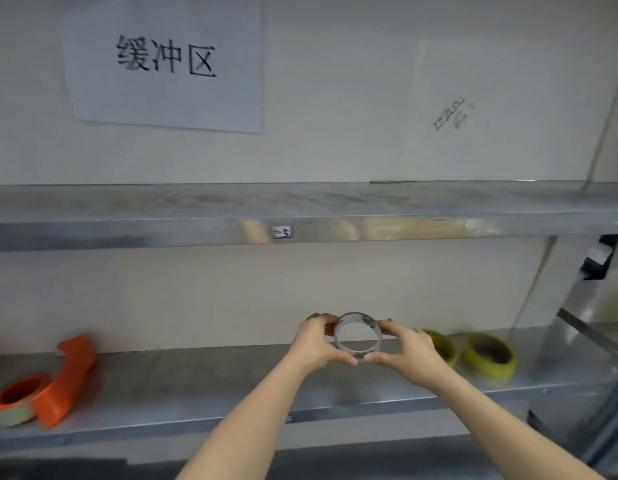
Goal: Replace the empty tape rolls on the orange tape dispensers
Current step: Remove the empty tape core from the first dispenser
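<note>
Nearest, both forearms reach up from six o'clock to the lower shelf [203, 386]. The left hand [316, 342] and the right hand [409, 353] meet at centre, fingers curled closed around a thin pale ring [358, 336], each pinching one side of its rim, thumbs underneath. It looks like a spent or nearly spent tape core held just above the shelf, though motion blur leaves how much tape remains unclear.

At about eight o'clock an orange tape dispenser [67, 382] lies on the shelf touching an orange-cored roll [18, 400]; whether that roll is mounted or loose is hard to tell. At three o'clock from the hands sit two yellow tape rolls [489, 355], the nearer partly hidden behind the right hand.

Risks, as I judge them: the thin ring could flex or slip from so light a two-sided pinch and roll off the shelf edge; a fresh roll could be mounted sticky side the wrong way.

Farther back, the upper shelf [300, 202] and a paper sign [165, 60] at eleven o'clock are readable; the right frame is blurred.
</note>
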Demonstrator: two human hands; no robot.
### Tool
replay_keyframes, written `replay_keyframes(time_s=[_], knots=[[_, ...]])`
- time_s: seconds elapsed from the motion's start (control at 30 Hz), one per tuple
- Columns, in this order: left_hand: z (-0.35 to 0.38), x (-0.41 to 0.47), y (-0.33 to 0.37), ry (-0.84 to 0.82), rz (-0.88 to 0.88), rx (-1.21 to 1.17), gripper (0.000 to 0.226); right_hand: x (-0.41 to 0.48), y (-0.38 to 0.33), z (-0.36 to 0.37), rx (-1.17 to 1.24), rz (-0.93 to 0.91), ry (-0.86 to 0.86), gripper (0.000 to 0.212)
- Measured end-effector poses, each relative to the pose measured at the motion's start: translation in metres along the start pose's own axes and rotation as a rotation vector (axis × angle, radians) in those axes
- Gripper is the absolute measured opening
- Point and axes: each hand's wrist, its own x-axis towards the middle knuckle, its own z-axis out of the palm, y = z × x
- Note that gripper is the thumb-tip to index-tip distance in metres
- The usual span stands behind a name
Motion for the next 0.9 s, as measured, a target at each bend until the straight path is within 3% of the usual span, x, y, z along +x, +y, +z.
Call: replay_keyframes(time_s=[0.07, 0.2, 0.23, 0.37, 0.53, 0.9], knots=[[0.021, 0.009, 0.004, 0.004, -0.027, 0.031, 0.083, 0.005, 0.024, -0.004, -0.025, 0.000, -0.036, 0.071], [0.054, 0.021, 0.011, 0.011, -0.061, 0.084, 0.081, 0.014, 0.064, -0.008, -0.023, 0.027, -0.140, 0.118], [0.061, 0.024, 0.010, 0.010, -0.068, 0.106, 0.081, 0.017, 0.071, -0.007, -0.025, 0.025, -0.155, 0.119], [0.080, 0.038, 0.001, -0.023, -0.132, 0.154, 0.067, 0.031, 0.096, 0.010, 0.001, 0.056, -0.164, 0.077], [0.096, 0.051, -0.009, -0.075, -0.167, 0.250, 0.047, 0.043, 0.121, 0.034, 0.011, 0.063, -0.210, 0.073], [0.114, 0.052, -0.048, 0.009, -0.253, 0.219, 0.074, 0.054, 0.136, 0.064, 0.003, 0.048, -0.269, 0.070]])
